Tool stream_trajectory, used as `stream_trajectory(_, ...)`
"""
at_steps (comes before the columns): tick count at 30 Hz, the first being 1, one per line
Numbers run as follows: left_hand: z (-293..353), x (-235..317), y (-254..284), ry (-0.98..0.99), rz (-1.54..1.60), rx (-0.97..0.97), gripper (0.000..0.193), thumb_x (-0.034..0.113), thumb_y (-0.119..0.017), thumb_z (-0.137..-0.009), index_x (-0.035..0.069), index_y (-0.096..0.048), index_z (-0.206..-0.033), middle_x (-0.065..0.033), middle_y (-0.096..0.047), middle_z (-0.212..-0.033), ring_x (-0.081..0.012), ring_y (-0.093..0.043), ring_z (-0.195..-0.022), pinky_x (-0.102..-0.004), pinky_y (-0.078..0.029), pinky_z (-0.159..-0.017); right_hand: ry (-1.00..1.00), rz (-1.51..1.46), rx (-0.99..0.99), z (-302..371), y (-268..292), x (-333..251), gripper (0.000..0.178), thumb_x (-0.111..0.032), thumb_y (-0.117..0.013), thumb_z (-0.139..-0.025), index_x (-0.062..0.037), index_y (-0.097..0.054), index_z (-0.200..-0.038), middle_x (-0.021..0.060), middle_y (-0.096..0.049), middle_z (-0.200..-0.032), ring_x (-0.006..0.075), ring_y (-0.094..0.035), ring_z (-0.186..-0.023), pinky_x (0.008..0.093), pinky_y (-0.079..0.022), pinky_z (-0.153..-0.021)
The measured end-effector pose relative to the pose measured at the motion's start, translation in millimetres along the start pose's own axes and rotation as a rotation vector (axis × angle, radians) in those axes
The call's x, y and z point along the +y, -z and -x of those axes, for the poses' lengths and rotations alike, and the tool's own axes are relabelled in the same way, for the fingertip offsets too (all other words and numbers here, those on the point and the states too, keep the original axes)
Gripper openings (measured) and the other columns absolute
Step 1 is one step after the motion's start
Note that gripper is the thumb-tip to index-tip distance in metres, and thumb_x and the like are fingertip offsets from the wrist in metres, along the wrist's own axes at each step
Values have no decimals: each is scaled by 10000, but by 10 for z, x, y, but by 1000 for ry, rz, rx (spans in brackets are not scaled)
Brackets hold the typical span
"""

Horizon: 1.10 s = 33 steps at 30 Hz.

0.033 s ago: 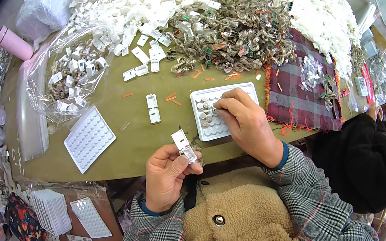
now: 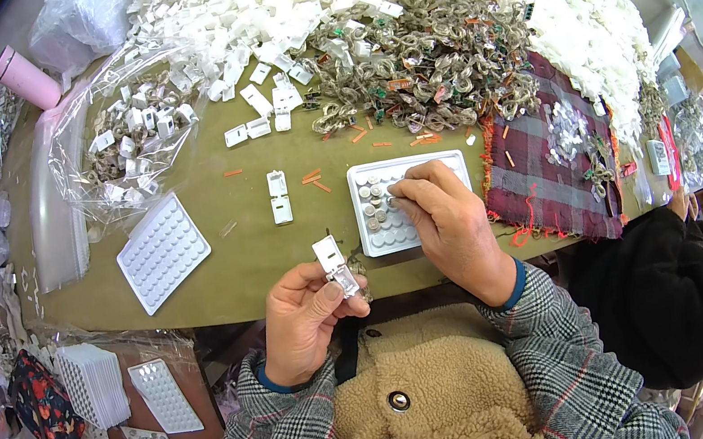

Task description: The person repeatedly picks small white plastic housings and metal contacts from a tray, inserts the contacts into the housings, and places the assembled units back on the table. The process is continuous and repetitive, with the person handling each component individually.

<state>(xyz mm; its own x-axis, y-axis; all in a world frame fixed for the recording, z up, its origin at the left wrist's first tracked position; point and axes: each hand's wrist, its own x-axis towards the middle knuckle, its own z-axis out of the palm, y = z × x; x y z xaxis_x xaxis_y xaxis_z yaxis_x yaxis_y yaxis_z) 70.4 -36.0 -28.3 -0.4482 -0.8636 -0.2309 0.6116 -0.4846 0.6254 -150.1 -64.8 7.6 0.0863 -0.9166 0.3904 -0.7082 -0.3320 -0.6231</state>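
My left hand (image 2: 307, 317) is closed on a small white plastic battery case (image 2: 336, 267), its lid folded open and tilted up, just off the table's near edge. Over a white tray (image 2: 457, 163) with round pockets, my right hand (image 2: 453, 227) pinches a button cell at its fingertips, which largely hide it. Several silver button cells (image 2: 366, 192) sit in the tray's left pockets; the hand covers part of the right side. A second opened white case (image 2: 278, 198) lies flat on the table, left of the tray.
An unused-looking pocketed tray (image 2: 163, 252) lies at left. Behind are heaps of white cases (image 2: 248, 17) and coiled wires (image 2: 428, 63), with orange strips (image 2: 312, 177) scattered in front. A plaid cloth (image 2: 548, 163) lies at right; a pink bottle (image 2: 26, 79) stands far left. Someone in black (image 2: 671, 290) sits at right.
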Motion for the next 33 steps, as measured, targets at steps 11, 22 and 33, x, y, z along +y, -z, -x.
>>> stream_trajectory(11,27,-31,-15,-15,-64,3,257,66,-543,-984,-56,-553,-1210,-196,-674,-1037,-191,-687,-817,-330,-615,-743,242,170,-28,71,-131,2,298,80,-638,-716,6,-683,-1002,124,-594,-897,272,-630,-773,349,-532,-664)
stream_trajectory(22,159,-165,-131,-4,88,-4,227,89,-554,-991,-33,-593,-1178,-122,-685,-999,-170,-693,-845,-324,-627,-786,121,-318,-111,390,9,-494,258,68,-673,-774,1,-677,-1023,124,-584,-932,258,-641,-745,321,-537,-650)
stream_trajectory(33,312,-199,-201,36,181,-21,220,87,-554,-993,-21,-607,-1176,-95,-688,-974,-154,-689,-803,-294,-623,-743,106,-416,-42,485,46,-581,367,112,-642,-753,23,-655,-1109,145,-659,-948,262,-651,-772,350,-544,-674)
